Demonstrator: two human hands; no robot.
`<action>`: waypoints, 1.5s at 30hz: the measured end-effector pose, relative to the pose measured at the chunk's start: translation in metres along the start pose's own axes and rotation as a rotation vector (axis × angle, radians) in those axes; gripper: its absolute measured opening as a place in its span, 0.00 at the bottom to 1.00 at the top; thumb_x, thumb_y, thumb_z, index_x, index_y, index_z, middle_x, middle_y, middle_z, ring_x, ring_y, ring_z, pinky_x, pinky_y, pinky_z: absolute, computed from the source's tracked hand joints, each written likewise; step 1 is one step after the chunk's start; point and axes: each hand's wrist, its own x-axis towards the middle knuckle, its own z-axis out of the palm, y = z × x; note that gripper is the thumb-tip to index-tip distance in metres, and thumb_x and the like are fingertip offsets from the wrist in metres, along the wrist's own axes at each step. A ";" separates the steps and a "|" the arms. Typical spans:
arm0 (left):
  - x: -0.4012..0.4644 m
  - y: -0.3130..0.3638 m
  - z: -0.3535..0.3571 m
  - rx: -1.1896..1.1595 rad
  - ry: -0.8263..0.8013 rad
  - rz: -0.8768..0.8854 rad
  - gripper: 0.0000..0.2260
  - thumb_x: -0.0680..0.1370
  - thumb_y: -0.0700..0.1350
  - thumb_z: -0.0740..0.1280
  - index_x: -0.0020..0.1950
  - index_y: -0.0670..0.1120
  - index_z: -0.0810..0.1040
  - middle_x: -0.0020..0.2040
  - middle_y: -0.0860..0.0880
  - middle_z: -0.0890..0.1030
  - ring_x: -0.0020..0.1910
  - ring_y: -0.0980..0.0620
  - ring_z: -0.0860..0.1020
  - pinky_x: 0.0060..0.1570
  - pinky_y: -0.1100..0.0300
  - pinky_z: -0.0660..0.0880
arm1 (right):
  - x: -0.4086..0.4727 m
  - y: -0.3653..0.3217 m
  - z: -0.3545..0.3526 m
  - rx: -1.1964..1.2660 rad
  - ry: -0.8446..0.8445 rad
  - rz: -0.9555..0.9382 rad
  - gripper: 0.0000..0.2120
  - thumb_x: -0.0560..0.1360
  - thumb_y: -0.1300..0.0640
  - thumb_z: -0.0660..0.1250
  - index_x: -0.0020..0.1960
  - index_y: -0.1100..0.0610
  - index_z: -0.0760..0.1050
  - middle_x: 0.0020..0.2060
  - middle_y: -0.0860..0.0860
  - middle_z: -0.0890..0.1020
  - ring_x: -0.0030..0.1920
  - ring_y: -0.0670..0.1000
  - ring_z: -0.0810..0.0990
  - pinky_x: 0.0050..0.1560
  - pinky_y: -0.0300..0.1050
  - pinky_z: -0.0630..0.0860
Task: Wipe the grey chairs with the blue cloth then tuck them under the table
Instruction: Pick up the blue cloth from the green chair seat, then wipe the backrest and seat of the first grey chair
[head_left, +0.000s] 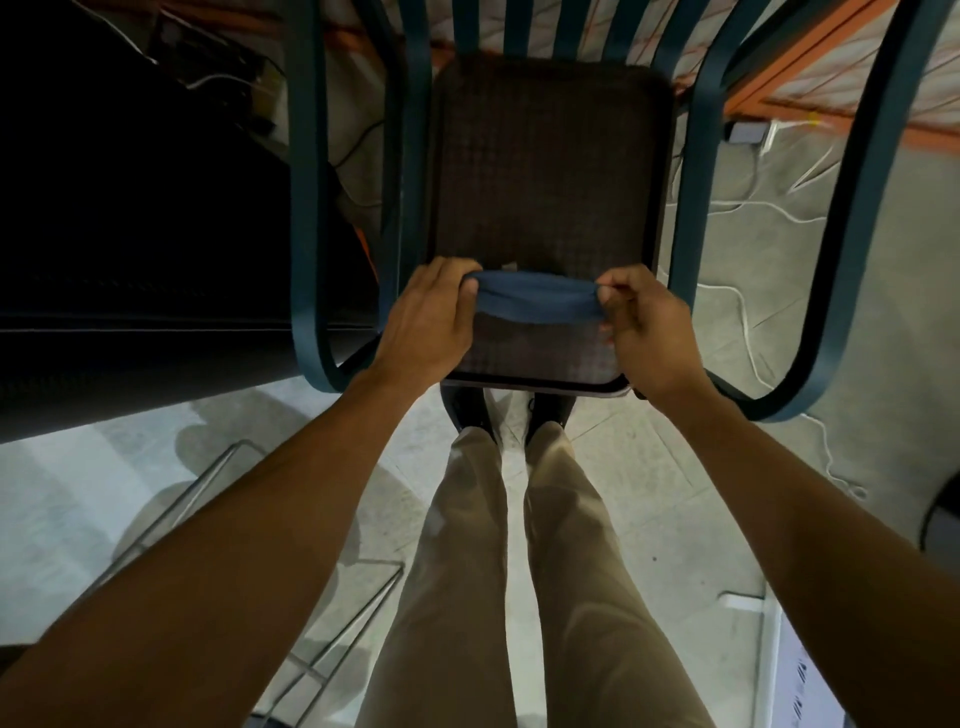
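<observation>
A chair with a dark woven seat (550, 171) and blue-grey curved metal arms (306, 208) stands right in front of me, seen from above. The blue cloth (535, 299) is stretched between both hands over the front part of the seat. My left hand (431, 317) grips its left end with curled fingers. My right hand (644, 332) pinches its right end between thumb and fingers. The slatted backrest is at the top of the view.
A dark table (130, 234) fills the left side, its edge beside the chair's left arm. A wire-frame object (218, 519) lies on the floor at lower left. White cables (748, 312) trail over the concrete floor on the right. My legs stand just before the seat.
</observation>
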 end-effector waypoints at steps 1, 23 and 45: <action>-0.002 0.007 -0.010 -0.038 0.005 0.000 0.13 0.86 0.45 0.57 0.65 0.42 0.77 0.58 0.42 0.80 0.57 0.44 0.78 0.56 0.48 0.76 | -0.005 -0.009 -0.007 -0.019 0.009 -0.022 0.05 0.85 0.56 0.59 0.56 0.50 0.73 0.49 0.50 0.79 0.48 0.52 0.80 0.51 0.49 0.81; -0.154 0.155 -0.237 -0.300 0.338 0.149 0.13 0.86 0.48 0.60 0.62 0.46 0.81 0.55 0.56 0.79 0.54 0.65 0.77 0.56 0.72 0.71 | -0.172 -0.193 -0.137 -0.220 0.137 -0.499 0.05 0.81 0.59 0.66 0.54 0.55 0.80 0.47 0.47 0.78 0.46 0.43 0.76 0.50 0.26 0.69; -0.290 0.145 -0.285 -0.258 0.195 -0.125 0.07 0.80 0.53 0.70 0.58 0.59 0.78 0.48 0.59 0.80 0.48 0.61 0.79 0.47 0.63 0.78 | -0.180 -0.276 -0.115 -0.405 -0.369 -0.808 0.08 0.85 0.54 0.56 0.53 0.47 0.73 0.48 0.40 0.69 0.47 0.41 0.72 0.48 0.33 0.66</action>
